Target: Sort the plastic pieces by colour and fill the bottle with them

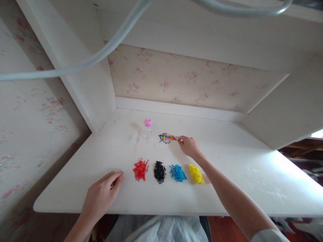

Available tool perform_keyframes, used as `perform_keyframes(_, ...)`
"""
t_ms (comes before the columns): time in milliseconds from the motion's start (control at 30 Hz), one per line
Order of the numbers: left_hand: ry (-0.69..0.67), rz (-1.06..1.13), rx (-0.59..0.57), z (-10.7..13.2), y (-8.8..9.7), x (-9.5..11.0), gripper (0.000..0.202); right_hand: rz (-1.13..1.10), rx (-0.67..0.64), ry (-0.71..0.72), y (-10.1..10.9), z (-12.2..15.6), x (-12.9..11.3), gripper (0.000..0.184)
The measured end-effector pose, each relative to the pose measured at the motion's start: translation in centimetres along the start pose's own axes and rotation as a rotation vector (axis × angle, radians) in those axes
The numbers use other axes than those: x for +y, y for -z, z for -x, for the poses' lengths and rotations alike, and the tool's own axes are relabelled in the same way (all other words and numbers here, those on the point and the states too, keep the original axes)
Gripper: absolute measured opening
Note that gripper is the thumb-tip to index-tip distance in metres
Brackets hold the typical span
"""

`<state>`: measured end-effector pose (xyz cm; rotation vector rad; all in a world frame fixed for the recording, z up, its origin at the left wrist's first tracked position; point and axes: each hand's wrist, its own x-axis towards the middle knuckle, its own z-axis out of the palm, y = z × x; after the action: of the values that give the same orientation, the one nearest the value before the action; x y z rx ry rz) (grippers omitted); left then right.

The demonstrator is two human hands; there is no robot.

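My right hand (189, 146) reaches to a small mixed-colour pile of tiny bands (167, 137) near the middle of the white desk (239, 174); its fingertips are pinched at the pile's right edge. My left hand (103, 193) rests on the desk near the front edge, fingers loosely curled, touching the surface just left of a red pile (140, 169). In a row to the right of the red pile lie a black pile (159, 171), a blue pile (177, 173) and a yellow pile (196, 173). A small clear bottle with a pink cap (147, 128) stands behind.
White side panels and a shelf enclose the desk on the left, right and above. Floral wallpaper covers the back wall (176, 77). A grey cable (101, 55) hangs across the top of the view. Something pink peeks out beside my right forearm (207, 178).
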<state>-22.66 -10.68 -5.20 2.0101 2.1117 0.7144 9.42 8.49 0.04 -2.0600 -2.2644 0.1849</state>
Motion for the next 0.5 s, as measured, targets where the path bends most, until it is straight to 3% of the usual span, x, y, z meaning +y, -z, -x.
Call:
perform_keyframes(67,0.014,0.026,-0.012,-0.1,0.1,0.0,0.029,-0.061,-0.017,0.096,0.6,1.3,-0.7,0.032)
perform_keyframes(233,0.023,0.043,-0.048,-0.3,0.5,0.3,0.031,-0.256,-0.178,0.500,1.9,5.3,-3.4,0.027)
perform_keyframes(500,-0.005,0.055,-0.011,-0.3,0.3,0.1,0.031,-0.047,-0.269,0.617,2.1,6.8,-5.6,0.027)
